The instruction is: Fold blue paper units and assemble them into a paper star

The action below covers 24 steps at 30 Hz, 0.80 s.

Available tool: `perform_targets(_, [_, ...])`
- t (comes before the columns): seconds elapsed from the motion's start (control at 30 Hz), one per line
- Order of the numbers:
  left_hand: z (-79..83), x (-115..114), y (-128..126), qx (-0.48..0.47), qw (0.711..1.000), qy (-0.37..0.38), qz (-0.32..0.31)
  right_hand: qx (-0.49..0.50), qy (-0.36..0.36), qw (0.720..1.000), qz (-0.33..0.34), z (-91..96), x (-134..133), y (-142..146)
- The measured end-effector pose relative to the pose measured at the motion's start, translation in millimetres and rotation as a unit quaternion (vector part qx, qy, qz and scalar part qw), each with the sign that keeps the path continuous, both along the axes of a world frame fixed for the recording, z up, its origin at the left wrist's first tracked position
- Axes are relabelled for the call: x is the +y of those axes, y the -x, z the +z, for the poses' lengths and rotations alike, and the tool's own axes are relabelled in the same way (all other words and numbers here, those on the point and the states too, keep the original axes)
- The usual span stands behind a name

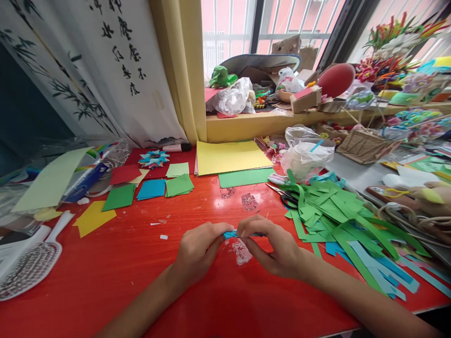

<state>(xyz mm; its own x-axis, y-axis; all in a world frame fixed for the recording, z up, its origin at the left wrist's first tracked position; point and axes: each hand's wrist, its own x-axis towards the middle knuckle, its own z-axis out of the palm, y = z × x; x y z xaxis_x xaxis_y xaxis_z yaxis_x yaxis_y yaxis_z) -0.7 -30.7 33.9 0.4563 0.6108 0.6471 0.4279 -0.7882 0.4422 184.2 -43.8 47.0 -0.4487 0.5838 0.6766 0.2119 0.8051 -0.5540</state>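
Observation:
Over the middle of the red table, a small piece of folded blue paper [230,234] is held between my two hands. My left hand [197,246] is closed on its left end, thumb and forefinger pinched together. From the other side, my right hand [276,244] pinches the paper too, its fingertips hiding much of it. A thin dark-and-blue edge pokes out past the right fingers; what it is, I cannot tell. Beyond the hands lie stacks of square paper: blue [151,189], light green [179,185] and dark green [119,196].
Green paper strips [331,211] heap up on the right, with black-handled scissors [289,199] beside them and blue strips [384,267] nearer. Yellow sheets [232,157] lie at the back. On the left are a hairbrush [35,263] and a yellow paper [94,218]. The red table [105,281] fills the foreground.

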Motion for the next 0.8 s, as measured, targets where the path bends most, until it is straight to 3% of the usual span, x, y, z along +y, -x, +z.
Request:
perform_targets(0.3, [-1.0,3,0,0.016,0.999,-0.032,0.004,-0.021,-0.024,0.999,-0.021,2.1,2,-2])
perform_targets(0.6, [-2.0,2,0,0.032,0.999,-0.001,0.003,-0.050,-0.030,0.998,-0.014,5.6,2,-2])
perform_targets(0.7, [0.5,1,-1,0.040,0.999,0.028,-0.012,-0.058,-0.009,0.998,-0.007,5.4,1,-1])
perform_targets(0.8, [8.3,0,-3,0.019,0.992,0.126,-0.009,-0.034,0.065,0.997,-0.005,8.3,-1,-1])
